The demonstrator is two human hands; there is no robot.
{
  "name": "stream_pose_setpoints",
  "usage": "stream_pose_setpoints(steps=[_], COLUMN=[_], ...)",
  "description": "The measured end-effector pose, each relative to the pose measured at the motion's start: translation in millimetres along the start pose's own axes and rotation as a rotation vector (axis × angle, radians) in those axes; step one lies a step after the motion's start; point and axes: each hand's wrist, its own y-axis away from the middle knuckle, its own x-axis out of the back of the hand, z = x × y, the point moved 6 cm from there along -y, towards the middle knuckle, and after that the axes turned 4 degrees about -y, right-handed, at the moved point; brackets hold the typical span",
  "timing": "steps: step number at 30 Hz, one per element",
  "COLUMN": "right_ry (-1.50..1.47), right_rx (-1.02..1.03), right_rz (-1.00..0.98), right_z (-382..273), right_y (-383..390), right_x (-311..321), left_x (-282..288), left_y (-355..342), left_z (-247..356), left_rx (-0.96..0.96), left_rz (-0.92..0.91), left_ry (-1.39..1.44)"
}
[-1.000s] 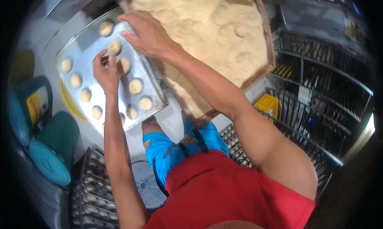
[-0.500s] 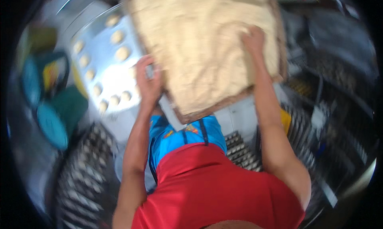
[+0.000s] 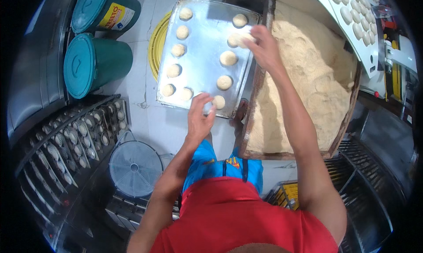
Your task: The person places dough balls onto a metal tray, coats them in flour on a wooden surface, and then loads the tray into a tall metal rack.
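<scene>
A metal baking tray (image 3: 200, 70) carries round dough balls in rows along its left and right sides and near edge. At its right side my right hand (image 3: 266, 50) grips a crumb-dusted dough ball (image 3: 246, 40), slightly blurred, beside another one on the tray. My left hand (image 3: 200, 120) is over the tray's near edge, fingers curved and apart with nothing visible between them. Close to its fingertips rest a dough ball (image 3: 218, 102) and a second near-edge dough ball (image 3: 186, 94). To the right stands a wooden box (image 3: 286, 156) filled with pale yellow crumbs (image 3: 308, 85).
A white board (image 3: 352, 28) with several smooth dough pieces lies at the far right. Two green lidded bins (image 3: 103, 63) and a yellow round lid (image 3: 159, 46) are on the left. Lower left are a rack of loaded trays (image 3: 72, 140) and a round fan (image 3: 135, 168).
My view has swung left, bringing the tray to the middle. My right hand has gone from the crumbs to the tray with a dough ball. My left hand has moved to the tray's near edge.
</scene>
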Motion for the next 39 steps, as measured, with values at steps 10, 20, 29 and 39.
stream_pose_setpoints(steps=[10,20,29,39], right_ry=[0.921,-0.096,-0.864,-1.271], right_rx=[0.078,-0.182,-0.124,-0.207], right_rz=[-0.150,0.503,1.100,0.857], right_z=[49,28,135,138], right_y=[-147,-7,101,36], right_x=[-141,67,403,479], left_x=[113,66,-27,-174], left_y=[20,-8,18,28], left_z=[-109,-61,20,198], left_rx=[0.137,0.110,0.017,-0.222], left_rz=[0.141,0.079,0.040,-0.117], left_ry=[-0.073,0.032,0.053,0.035])
